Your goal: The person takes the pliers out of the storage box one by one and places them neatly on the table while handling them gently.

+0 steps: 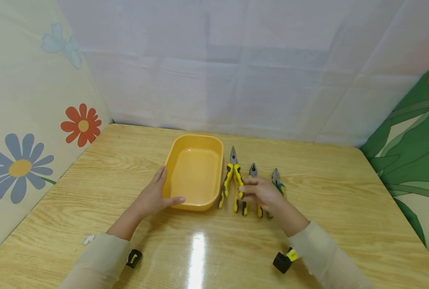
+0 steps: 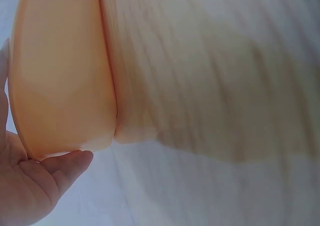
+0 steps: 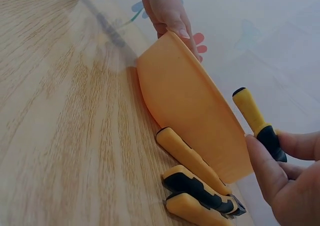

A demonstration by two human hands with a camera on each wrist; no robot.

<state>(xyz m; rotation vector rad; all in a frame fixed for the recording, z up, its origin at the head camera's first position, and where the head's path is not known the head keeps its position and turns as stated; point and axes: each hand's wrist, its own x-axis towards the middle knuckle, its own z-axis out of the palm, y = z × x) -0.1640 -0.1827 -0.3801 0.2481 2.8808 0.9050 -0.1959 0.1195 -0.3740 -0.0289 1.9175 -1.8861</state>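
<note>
A yellow plastic tray (image 1: 196,180) stands on the table. My left hand (image 1: 153,196) grips its near left corner, with the thumb along the near side and the fingers along the left wall. My right hand (image 1: 266,194) is over several pliers right of the tray. In the right wrist view its thumb and fingers pinch a raised yellow-and-black plier handle (image 3: 250,111). The long-nose pliers (image 1: 233,158) lie nearest the tray with handles spread. Beside them are the combination pliers (image 1: 253,170), partly under the hand, then green-handled pliers (image 1: 276,176), partly hidden by the hand.
The wooden table (image 1: 330,200) extends on both sides. A white cloth (image 1: 265,88) hangs behind it, with flower-patterned panels at the sides. Small black devices sit by the left sleeve (image 1: 102,257) and the right sleeve (image 1: 322,249). A white mark (image 1: 88,239) shows at the left.
</note>
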